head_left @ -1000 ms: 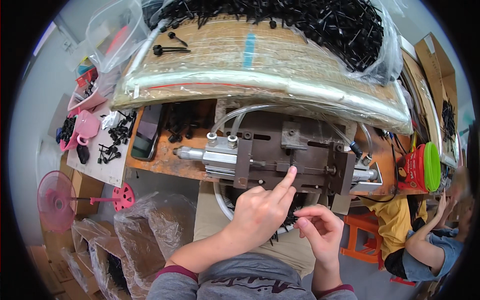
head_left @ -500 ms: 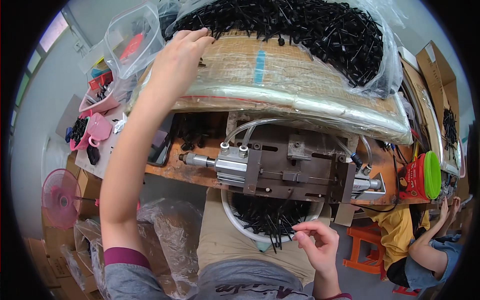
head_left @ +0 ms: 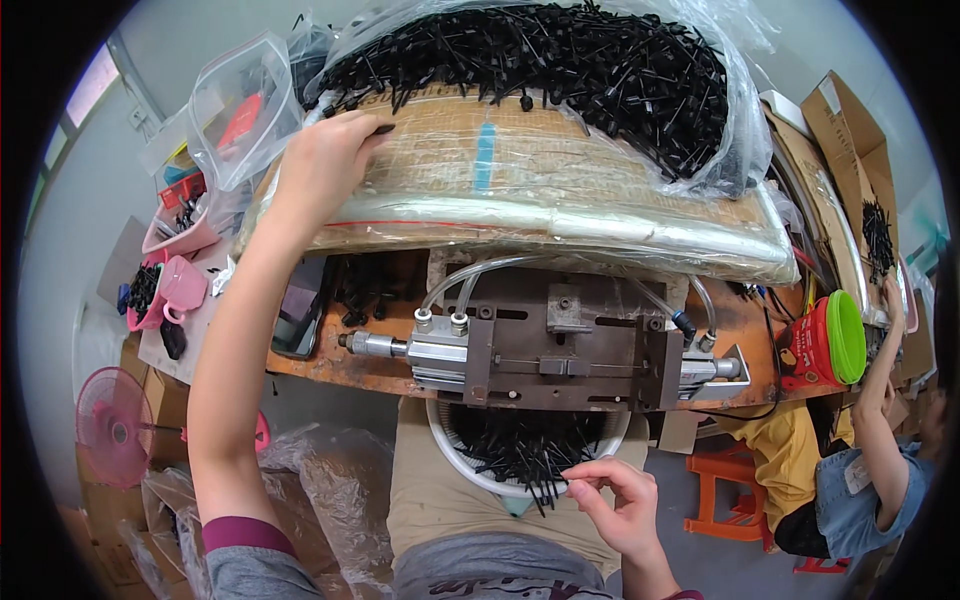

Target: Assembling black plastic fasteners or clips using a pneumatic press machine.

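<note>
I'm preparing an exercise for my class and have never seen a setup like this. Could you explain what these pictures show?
No robot here: a person works with bare hands. The view is from a camera worn on the head, looking down. The metal machine, with silver cylinders at its ends and clear tubes, stands on a wooden table. Beyond it, a heap of black parts lies on plastic-wrapped cardboard. The left hand is over the cardboard, apparently pinching a small black part. The right hand is beside a white-rimmed basket of similar black parts; whether it holds one is unclear.
</note>
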Available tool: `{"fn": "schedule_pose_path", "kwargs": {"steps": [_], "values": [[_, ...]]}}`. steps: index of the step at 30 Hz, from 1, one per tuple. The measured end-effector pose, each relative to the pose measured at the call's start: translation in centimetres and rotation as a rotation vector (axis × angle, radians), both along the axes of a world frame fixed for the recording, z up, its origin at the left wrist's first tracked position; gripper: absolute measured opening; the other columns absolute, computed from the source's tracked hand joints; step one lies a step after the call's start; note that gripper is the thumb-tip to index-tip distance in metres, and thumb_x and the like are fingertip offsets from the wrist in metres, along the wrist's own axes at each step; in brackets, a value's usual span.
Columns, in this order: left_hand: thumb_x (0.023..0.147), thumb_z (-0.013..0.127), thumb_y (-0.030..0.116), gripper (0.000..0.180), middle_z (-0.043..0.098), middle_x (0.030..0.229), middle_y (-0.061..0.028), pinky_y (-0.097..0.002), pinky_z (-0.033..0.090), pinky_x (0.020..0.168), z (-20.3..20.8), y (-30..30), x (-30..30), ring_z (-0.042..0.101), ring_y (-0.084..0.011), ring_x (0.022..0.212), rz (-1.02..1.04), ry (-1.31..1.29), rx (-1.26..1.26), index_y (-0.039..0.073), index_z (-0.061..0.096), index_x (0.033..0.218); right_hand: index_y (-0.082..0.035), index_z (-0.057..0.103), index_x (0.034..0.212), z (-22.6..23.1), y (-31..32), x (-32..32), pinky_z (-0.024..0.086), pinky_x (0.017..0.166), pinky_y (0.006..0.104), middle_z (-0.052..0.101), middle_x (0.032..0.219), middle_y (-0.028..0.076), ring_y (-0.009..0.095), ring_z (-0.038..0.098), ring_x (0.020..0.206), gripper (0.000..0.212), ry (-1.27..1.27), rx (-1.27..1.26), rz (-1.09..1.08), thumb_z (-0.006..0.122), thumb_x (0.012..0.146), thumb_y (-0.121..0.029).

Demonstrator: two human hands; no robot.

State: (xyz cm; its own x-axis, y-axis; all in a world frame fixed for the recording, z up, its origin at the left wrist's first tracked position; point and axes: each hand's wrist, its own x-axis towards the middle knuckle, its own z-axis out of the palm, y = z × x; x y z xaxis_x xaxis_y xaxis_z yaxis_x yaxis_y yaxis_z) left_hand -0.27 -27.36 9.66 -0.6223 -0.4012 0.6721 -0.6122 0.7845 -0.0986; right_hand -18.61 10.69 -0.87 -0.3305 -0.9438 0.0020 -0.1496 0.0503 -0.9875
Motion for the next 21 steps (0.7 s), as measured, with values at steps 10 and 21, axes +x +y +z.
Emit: {"fn": "schedule_pose_path", "kwargs": {"steps": [10, 21], "values": [[0.081, 0.075, 0.004, 0.015, 0.074, 0.092, -0.0089, -0.0245, 0.056, 0.074, 0.4, 19.5, -3.5, 0.071, -0.0139, 0.08, -0.674, 0.098, 1.443, 0.0, 0.074, 0.096, 0.003, 0.068, 0.104, 2.8, -3.2, 0.3, 0.056, 0.062, 0.0275, 0.065, 0.097, 0.014, 0.021, 0.067, 0.073, 0.034, 0.732, -0.606, -0.064, 0.075, 0.071, 0.005], [0.087, 0.067, -0.002, 0.022, 0.074, 0.092, -0.012, -0.0243, 0.056, 0.078, -5.1, 21.2, -1.8, 0.071, -0.0144, 0.084, -0.466, 0.33, 1.879, -0.007, 0.068, 0.108, 0.003, 0.07, 0.098, 1.2, -2.0, 0.1, 0.058, 0.067, 0.0323, 0.065, 0.104, 0.017, 0.025, 0.069, 0.083, 0.028, 0.691, -0.527, 0.108, 0.077, 0.07, 0.003]]}}
